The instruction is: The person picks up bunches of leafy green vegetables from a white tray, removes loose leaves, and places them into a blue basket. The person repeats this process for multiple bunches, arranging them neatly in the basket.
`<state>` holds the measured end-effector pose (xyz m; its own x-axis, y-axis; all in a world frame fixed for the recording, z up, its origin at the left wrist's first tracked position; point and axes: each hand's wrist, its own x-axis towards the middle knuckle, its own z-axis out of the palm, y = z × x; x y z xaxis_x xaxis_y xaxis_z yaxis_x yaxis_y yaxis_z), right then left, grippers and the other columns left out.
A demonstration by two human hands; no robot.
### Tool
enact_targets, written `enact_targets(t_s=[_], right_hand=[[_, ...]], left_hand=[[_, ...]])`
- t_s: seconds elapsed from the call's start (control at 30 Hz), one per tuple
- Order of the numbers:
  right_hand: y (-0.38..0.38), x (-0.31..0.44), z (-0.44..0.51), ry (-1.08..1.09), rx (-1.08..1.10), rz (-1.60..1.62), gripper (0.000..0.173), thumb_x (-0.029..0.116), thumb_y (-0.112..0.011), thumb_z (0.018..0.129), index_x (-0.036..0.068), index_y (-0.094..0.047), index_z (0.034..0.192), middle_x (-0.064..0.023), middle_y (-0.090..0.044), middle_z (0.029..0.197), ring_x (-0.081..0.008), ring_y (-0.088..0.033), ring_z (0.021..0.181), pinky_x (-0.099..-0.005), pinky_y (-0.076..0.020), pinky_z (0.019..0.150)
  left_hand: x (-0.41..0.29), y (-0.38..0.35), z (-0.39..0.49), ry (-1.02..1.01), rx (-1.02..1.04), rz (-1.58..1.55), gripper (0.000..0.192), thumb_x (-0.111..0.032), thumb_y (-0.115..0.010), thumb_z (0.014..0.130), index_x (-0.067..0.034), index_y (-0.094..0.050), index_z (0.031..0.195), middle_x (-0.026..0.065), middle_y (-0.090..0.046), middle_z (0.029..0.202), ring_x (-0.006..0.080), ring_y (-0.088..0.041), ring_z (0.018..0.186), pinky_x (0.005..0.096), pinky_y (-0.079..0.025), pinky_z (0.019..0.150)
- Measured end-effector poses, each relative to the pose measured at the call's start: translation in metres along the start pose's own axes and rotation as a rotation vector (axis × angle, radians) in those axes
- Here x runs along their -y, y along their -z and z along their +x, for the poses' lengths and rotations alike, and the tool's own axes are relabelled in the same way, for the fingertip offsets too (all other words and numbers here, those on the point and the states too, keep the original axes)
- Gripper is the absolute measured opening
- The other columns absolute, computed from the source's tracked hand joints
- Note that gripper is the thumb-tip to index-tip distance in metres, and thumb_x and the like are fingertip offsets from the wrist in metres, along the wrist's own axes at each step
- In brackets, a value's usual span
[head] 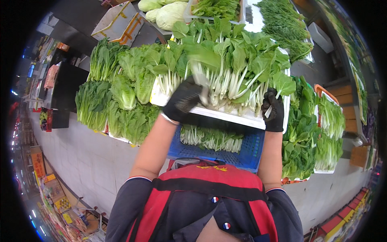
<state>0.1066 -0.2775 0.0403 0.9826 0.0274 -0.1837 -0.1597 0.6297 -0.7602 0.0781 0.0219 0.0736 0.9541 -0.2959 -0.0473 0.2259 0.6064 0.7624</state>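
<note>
My left hand [183, 99], in a black glove, grips a white-stemmed leafy green [199, 71], blurred by motion, over the left part of a white foam tray [229, 116]. Bunched white-stemmed greens [239, 63] fill that tray, leaves pointing away from me. At the tray's right front corner, my right hand [273, 109], also gloved in black, is closed around the stem of a single leafy green [283, 83]. Below the tray's front edge, a blue plastic crate [211, 155] holds more white-stemmed greens [211, 139].
Lettuce [130, 121] and dark leafy greens [93, 104] lie to the left. More leafy greens [299, 136] stand to the right, beside a tray of pale-stemmed greens [329, 136]. Cabbages [170, 15] and feathery greens [282, 27] lie beyond. A foam box [113, 22] sits at the back left.
</note>
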Motion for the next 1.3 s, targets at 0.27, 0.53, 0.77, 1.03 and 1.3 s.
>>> enact_targets(t_s=[0.27, 0.53, 0.77, 1.03, 1.3], right_hand=[[-0.024, -0.029, 0.026, 0.485, -0.023, -1.383, 0.031, 0.022, -0.057, 0.08, -0.002, -0.057, 0.1, -0.0196, -0.062, 0.092, -0.0323, -0.059, 0.084, -0.0359, -0.0457, 0.072], [-0.038, -0.035, 0.038, 0.593, 0.061, -1.417, 0.027, 0.021, -0.055, 0.079, 0.002, -0.058, 0.098, -0.0197, -0.061, 0.091, -0.0357, -0.057, 0.085, -0.0395, -0.0456, 0.073], [0.004, -0.012, 0.022, 0.424, -0.313, -0.823, 0.024, 0.02, -0.055, 0.084, 0.001, -0.057, 0.1, -0.006, -0.056, 0.065, -0.0115, -0.044, 0.045, -0.0269, -0.0357, 0.045], [0.007, -0.039, 0.025, 0.532, -0.102, -1.232, 0.04, 0.032, -0.062, 0.075, 0.002, -0.056, 0.102, -0.0205, -0.062, 0.086, -0.0366, -0.059, 0.08, -0.0411, -0.0455, 0.068], [-0.055, -0.031, 0.045, 0.639, -0.176, -1.38, 0.048, 0.023, -0.063, 0.071, 0.006, -0.048, 0.114, -0.0182, -0.061, 0.091, -0.0346, -0.059, 0.082, -0.0398, -0.047, 0.07]], left_hand=[[-0.041, 0.109, -0.004, 0.145, -0.597, 0.912, 0.036, -0.024, -0.066, 0.075, 0.001, -0.055, 0.098, 0.0079, -0.058, 0.073, 0.0137, -0.056, 0.054, 0.027, -0.049, 0.048], [0.013, 0.053, 0.023, -0.55, -0.548, 1.535, 0.023, -0.025, -0.065, 0.074, -0.008, -0.06, 0.088, 0.0085, -0.061, 0.076, 0.0253, -0.059, 0.072, 0.0334, -0.046, 0.065], [0.067, -0.029, 0.053, -0.208, -0.402, 1.758, 0.09, -0.048, -0.07, 0.064, -0.006, -0.027, 0.131, 0.0213, -0.04, 0.121, 0.0345, -0.049, 0.103, 0.0377, -0.045, 0.081], [0.078, -0.005, 0.066, -0.377, -0.478, 1.414, 0.077, -0.018, -0.07, 0.061, -0.004, -0.031, 0.125, 0.0202, -0.04, 0.115, 0.0345, -0.042, 0.108, 0.0376, -0.037, 0.092], [0.05, 0.047, 0.055, -0.275, -0.639, 1.221, 0.08, -0.022, -0.07, 0.06, 0.004, -0.032, 0.125, 0.021, -0.044, 0.12, 0.0333, -0.043, 0.113, 0.0369, -0.035, 0.095]])
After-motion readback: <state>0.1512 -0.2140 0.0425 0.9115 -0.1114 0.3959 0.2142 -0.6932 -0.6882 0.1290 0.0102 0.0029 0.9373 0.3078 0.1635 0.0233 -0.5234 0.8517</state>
